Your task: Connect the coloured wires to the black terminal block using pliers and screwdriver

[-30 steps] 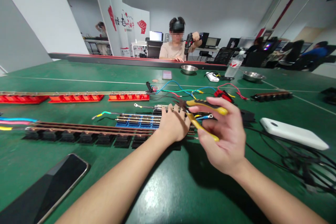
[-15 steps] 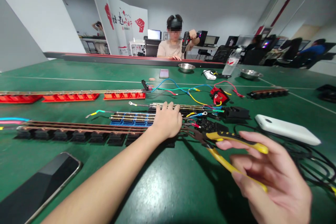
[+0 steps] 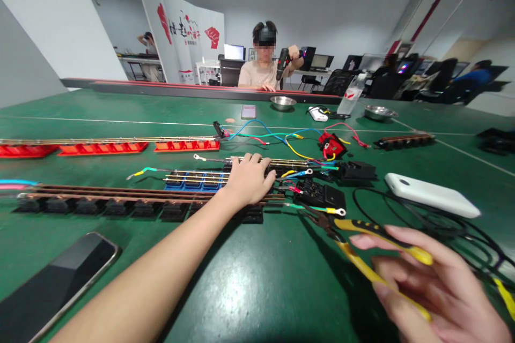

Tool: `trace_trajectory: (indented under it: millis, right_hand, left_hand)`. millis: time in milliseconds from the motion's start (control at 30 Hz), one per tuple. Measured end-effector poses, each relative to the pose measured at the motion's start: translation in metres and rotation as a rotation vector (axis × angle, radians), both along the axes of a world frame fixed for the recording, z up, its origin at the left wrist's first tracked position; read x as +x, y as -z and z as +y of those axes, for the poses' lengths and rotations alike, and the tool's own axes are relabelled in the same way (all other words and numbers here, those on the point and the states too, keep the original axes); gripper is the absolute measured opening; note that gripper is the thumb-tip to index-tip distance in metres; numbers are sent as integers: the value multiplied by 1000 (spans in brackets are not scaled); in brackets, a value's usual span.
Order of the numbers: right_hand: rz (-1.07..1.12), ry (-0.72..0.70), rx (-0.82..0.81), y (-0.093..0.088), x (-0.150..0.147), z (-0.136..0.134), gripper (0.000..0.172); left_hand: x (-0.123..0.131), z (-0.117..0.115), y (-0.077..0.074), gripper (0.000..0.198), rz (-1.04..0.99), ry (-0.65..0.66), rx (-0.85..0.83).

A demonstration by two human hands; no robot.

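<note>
My left hand (image 3: 247,178) lies palm down across the busbar strips, fingers curled over them. Closest to me is a long busbar strip (image 3: 120,195) with brown bars on black supports. Behind it a shorter strip has blue supports (image 3: 193,181), partly under the hand, and another strip (image 3: 289,163) lies farther back. My right hand (image 3: 438,278) holds pliers (image 3: 362,228) with yellow-and-black handles spread apart. The pliers' jaws are just below a green-and-yellow wire (image 3: 314,207) that ends in a ring terminal, apart from it.
A phone (image 3: 60,284) lies front left, a white power bank (image 3: 432,194) and black cables (image 3: 426,225) on the right. Red-based strips (image 3: 187,146) and loose wires lie farther back. Across the table a person (image 3: 261,67) holds a power drill (image 3: 282,63) near a metal bowl (image 3: 282,103).
My right hand has drawn the pliers right and toward me, away from the strip's end. The ringed green-and-yellow wire now shows in full. My left hand stays on the strips.
</note>
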State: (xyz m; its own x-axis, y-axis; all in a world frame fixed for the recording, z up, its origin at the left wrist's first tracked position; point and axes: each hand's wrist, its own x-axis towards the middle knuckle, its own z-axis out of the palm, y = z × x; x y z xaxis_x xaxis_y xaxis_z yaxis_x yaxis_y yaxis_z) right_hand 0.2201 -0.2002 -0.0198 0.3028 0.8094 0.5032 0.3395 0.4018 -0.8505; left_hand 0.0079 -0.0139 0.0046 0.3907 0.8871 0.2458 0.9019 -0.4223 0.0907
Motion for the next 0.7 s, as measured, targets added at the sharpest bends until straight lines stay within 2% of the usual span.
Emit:
trace_trajectory:
  millis: [133, 300, 400, 467, 533, 667, 700]
  right_hand:
    - [-109, -31, 59, 8, -1, 4, 39]
    - [-396, -6, 187, 21, 3, 8, 42]
    - [-506, -30, 279, 22, 8, 12, 50]
    - [-592, -70, 330, 19, 13, 14, 57]
    - [-712, -117, 376, 13, 17, 16, 55]
    - [-1017, -173, 448, -9, 16, 18, 30]
    - [-1071, -183, 462, -16, 13, 19, 28]
  left_hand:
    - [2, -1, 3, 46, -10, -8, 21]
    - [2, -1, 3, 46, -20, -1, 23]
    - [1, -1, 3, 46, -22, 3, 21]
    - [1, -1, 3, 46, -23, 6, 22]
    - [1, -1, 3, 46, -24, 8, 25]
    - [1, -1, 4, 45, -25, 9, 31]
    - [1, -1, 4, 45, -26, 8, 30]
